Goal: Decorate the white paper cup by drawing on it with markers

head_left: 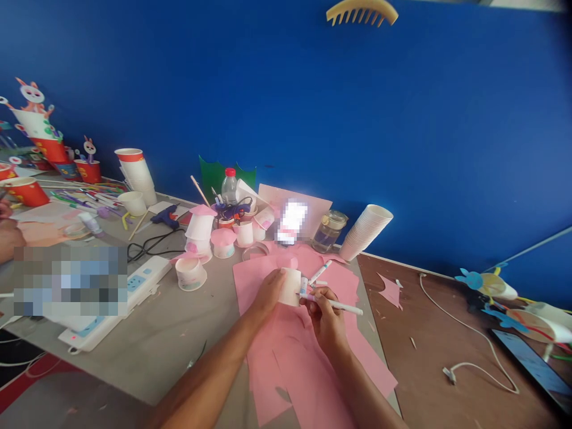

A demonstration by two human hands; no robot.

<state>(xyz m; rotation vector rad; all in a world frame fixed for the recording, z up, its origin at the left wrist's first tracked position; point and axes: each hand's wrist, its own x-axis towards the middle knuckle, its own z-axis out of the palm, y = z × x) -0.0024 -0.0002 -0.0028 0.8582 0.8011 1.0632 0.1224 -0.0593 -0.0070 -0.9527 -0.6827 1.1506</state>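
My left hand [267, 293] is wrapped around a white paper cup [290, 286] lying on its side over pink paper sheets [304, 357]. My right hand [325, 316] pinches a white marker pen [333, 305], its tip at the cup's side. A second white marker [320, 272] lies on the pink paper just behind the cup.
Finished pink-topped cup houses [199, 229] stand behind, with a plastic bottle [229, 186], a glass jar [329, 230], a leaning stack of white cups [369, 229], a glue gun [165, 215] and a power strip [129, 286]. A white cable [469, 363] crosses the brown table at right. Another person's hand [9, 235] rests far left.
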